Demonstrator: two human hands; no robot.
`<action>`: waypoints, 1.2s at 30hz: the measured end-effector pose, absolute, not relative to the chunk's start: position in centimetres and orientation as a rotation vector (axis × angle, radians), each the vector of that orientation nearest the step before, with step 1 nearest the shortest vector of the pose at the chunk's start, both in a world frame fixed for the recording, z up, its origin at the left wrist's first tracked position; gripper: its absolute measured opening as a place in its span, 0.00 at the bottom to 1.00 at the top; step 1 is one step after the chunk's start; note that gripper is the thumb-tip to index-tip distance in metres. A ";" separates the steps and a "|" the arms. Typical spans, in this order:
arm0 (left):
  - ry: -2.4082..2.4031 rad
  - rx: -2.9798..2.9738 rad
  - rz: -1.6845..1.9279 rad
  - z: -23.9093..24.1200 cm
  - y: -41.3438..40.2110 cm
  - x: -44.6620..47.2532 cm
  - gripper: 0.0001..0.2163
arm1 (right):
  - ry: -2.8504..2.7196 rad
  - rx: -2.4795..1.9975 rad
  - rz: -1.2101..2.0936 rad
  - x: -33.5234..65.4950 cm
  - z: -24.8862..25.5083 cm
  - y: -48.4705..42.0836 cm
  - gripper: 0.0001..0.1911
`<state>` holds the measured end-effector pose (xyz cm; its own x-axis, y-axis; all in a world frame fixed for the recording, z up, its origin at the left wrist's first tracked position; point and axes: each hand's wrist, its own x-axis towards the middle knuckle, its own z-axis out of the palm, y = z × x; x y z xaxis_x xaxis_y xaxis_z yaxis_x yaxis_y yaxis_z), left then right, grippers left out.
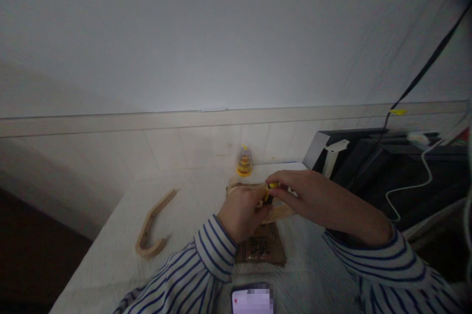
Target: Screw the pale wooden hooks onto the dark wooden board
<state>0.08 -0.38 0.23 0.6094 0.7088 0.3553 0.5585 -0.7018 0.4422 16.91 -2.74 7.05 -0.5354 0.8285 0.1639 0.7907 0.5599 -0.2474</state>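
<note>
My left hand and my right hand meet over the table. Between them is a small yellow-and-black screwdriver, mostly covered by fingers. My right fingertips pinch its yellow end, while my left fingers close around its lower part. Under and behind the hands lies a pale wooden piece, partly hidden. A brown printed packet is on the table just below my left hand. Beyond the hands stands a clear cone-shaped bit holder with a yellow base.
A hook-shaped wooden piece lies at the left on the white-covered table. At the front edge is a phone with its screen lit. Dark panels, a white bracket and a white cable are at the right.
</note>
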 end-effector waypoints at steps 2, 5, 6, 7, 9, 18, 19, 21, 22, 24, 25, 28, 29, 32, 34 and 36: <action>1.009 2.554 0.753 0.2 -0.4 0.1 0.06 | -2.532 -1.354 0.207 16.9 7.1 -2.8 0.12; 0.996 2.551 0.744 0.2 -0.3 0.2 0.06 | -2.526 -1.349 0.193 16.9 7.0 -2.8 0.12; 0.994 2.546 0.743 0.2 -0.3 0.2 0.06 | -2.524 -1.348 0.185 16.9 7.0 -2.8 0.12; 0.989 2.542 0.745 0.3 -0.3 0.2 0.06 | -2.522 -1.346 0.180 16.9 7.0 -2.8 0.12; 0.976 2.538 0.749 0.3 -0.3 0.3 0.07 | -2.519 -1.344 0.181 16.9 7.0 -2.8 0.12; 0.950 2.558 0.726 0.5 -0.3 0.2 0.06 | -2.514 -1.355 0.168 16.8 6.9 -2.8 0.12; 0.944 2.554 0.728 0.5 -0.3 0.2 0.06 | -2.513 -1.354 0.164 16.8 6.9 -2.7 0.12; 0.936 2.548 0.740 0.4 -0.2 0.2 0.07 | -2.511 -1.356 0.157 16.8 6.8 -2.6 0.12; 0.940 2.545 0.746 0.3 -0.2 0.2 0.07 | -2.513 -1.356 0.155 16.8 6.8 -2.6 0.12; 0.961 2.538 0.742 0.2 -0.1 0.3 0.07 | -2.519 -1.352 0.148 16.8 6.8 -2.6 0.12; 0.971 2.532 0.739 0.1 -0.1 0.3 0.07 | -2.525 -1.354 0.146 16.8 6.9 -2.7 0.12; 0.996 2.526 0.744 0.0 -0.2 0.3 0.06 | -2.539 -1.368 0.139 16.7 7.1 -2.8 0.12; 1.004 2.528 0.752 -0.1 -0.2 0.3 0.07 | -2.540 -1.376 0.136 16.7 7.1 -2.8 0.12; 1.061 2.523 0.758 -0.1 -0.2 0.3 0.08 | -2.534 -1.395 0.137 16.6 7.2 -2.9 0.12; 1.091 2.508 0.751 -0.1 -0.2 0.4 0.08 | -2.525 -1.405 0.130 16.6 7.2 -2.8 0.12; 1.094 2.500 0.745 0.1 -0.2 0.4 0.07 | -2.519 -1.404 0.119 16.6 7.1 -2.8 0.12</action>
<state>0.37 -0.18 0.06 0.5726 0.7483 0.3349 0.5862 -0.6593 0.4709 16.60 -2.77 7.09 -0.5021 0.8457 0.1810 0.8247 0.5312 -0.1940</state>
